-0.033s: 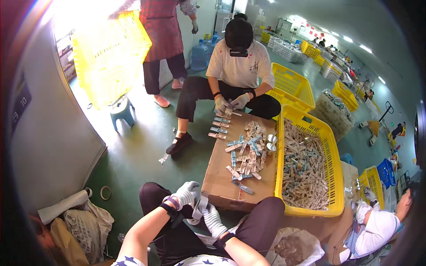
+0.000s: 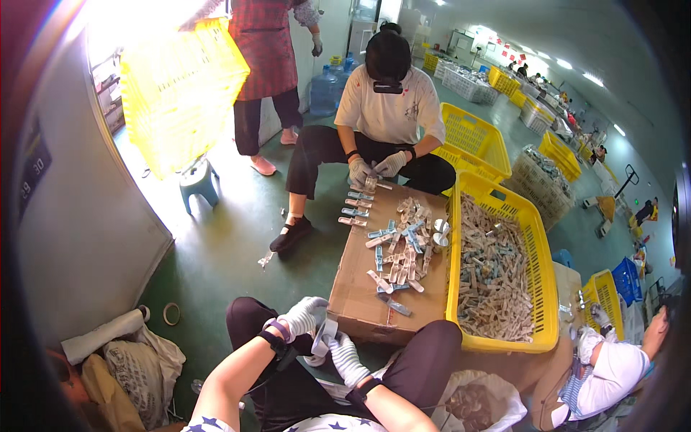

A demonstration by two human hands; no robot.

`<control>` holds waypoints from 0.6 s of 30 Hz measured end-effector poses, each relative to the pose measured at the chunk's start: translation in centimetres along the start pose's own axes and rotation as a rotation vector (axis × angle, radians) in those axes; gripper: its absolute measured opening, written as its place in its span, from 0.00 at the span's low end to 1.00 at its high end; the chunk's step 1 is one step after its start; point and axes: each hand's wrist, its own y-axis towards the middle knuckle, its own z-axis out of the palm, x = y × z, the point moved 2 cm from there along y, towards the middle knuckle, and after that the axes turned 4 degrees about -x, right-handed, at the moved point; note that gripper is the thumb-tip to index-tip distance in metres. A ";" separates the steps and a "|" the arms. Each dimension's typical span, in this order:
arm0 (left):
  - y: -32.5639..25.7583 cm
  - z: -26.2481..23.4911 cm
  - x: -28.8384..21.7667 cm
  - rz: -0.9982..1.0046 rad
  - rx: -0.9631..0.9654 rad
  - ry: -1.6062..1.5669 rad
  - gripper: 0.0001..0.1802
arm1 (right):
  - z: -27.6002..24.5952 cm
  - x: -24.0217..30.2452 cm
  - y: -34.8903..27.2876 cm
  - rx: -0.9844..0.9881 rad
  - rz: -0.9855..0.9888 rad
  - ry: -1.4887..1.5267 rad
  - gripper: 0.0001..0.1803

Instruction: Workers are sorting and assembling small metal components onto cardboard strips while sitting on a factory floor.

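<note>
My right hand holds a pale ring; left hand curled just left, can't tell if gripping; probably light, stiffish; best pinched by rim

The left hand is gloved in white, and the right hand in white striped with grey; the ring is toned pale grey. Dark blue stars are scattered over the white shirt, while the trousers are dyed blackish purple. Pale pink and light blue are shown by the clips, brown by the cardboard box, yellow by the crate. The apron is checked in dark red, the floor coloured green.
</note>
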 end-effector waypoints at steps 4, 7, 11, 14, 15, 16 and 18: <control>-0.1 1.7 3.6 0.358 0.155 -0.002 0.24 | 1.0 1.2 0.1 0.071 0.149 0.109 0.19; 0.7 2.1 3.2 0.442 0.147 0.178 0.22 | 0.1 1.0 0.9 0.107 0.164 0.202 0.15; 0.3 2.4 3.9 0.429 0.147 0.123 0.19 | 0.7 0.2 0.7 0.114 0.242 0.289 0.12; 0.1 2.9 4.2 0.351 0.147 0.248 0.18 | 0.5 -0.2 0.6 0.125 0.201 0.222 0.12; 0.2 3.0 3.6 0.359 0.156 0.257 0.18 | -0.1 -0.5 0.5 0.113 0.182 0.160 0.13; 0.6 3.1 3.6 0.376 0.194 0.226 0.18 | -0.1 -0.5 0.4 0.126 0.218 0.150 0.14; 0.7 3.3 3.8 0.324 0.265 0.138 0.16 | -0.2 -0.5 0.3 0.130 0.266 0.161 0.14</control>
